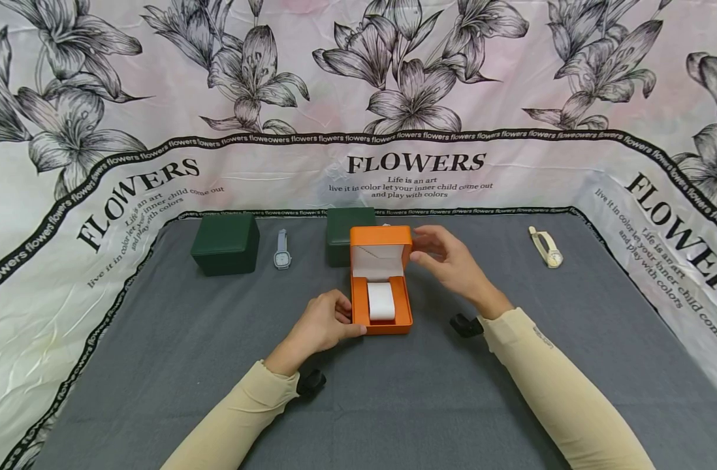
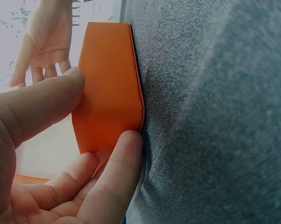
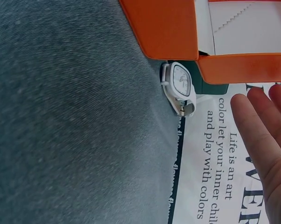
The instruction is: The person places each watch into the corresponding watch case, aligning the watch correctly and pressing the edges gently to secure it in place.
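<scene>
An orange watch box stands with its lid raised in the middle of the table, a white cushion inside it. My left hand holds its near left corner, the thumb at the front and the fingers along the left side. Beside the right edge of the raised lid is my right hand, its fingers loosely extended and apart from the lid in the right wrist view. Behind the box, a pale watch lies on its side in that view; the lid and right hand mostly hide it from the head view.
One green box sits at the back left, and another green box is partly behind the orange one. A light blue watch lies between them. Far right lies a cream-gold watch. Grey cloth covers the table.
</scene>
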{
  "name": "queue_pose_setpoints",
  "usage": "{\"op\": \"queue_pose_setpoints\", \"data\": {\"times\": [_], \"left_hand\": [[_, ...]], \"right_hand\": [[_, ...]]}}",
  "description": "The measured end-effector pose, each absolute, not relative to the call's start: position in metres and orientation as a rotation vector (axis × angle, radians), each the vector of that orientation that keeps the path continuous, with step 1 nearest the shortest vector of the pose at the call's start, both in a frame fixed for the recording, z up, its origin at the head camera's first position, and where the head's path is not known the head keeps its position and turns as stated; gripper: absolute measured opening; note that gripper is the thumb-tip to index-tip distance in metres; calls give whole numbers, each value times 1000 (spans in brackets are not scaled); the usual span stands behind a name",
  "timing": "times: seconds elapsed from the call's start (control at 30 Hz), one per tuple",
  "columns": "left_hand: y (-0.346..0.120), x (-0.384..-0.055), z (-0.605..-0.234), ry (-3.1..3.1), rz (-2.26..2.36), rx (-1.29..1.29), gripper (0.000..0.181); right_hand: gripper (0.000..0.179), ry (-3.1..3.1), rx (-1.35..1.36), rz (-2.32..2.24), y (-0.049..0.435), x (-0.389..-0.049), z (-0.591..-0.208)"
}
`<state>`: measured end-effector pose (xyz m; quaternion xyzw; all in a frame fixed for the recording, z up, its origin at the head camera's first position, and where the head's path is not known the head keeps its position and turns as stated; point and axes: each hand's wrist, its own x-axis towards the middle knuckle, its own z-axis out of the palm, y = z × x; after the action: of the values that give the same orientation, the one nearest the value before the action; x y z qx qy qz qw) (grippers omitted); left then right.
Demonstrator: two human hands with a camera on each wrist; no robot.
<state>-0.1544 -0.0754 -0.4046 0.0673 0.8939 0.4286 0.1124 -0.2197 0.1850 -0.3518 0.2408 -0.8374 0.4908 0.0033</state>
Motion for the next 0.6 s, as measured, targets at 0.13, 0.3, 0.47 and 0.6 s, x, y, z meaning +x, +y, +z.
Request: {"op": "queue_pose_setpoints", "data": {"times": [0.13,0.3,0.47,0.6], "left_hand": [[-76,-154,-405,2621,1266,195,41],[-76,-154,-404,2614,1281,185,40],[-75,-155,-404,2619,1283,185,39],[-75,-156,-404,2623,1284,191,39]], "right_hand": [[50,-2643,745,1522,187,-216,-353],[47,-2636,753,1533,192,-214,-355],[46,-2648,736,1519,197,-211,-356],[46,-2654,730,1505,203,-209,-358]]}}
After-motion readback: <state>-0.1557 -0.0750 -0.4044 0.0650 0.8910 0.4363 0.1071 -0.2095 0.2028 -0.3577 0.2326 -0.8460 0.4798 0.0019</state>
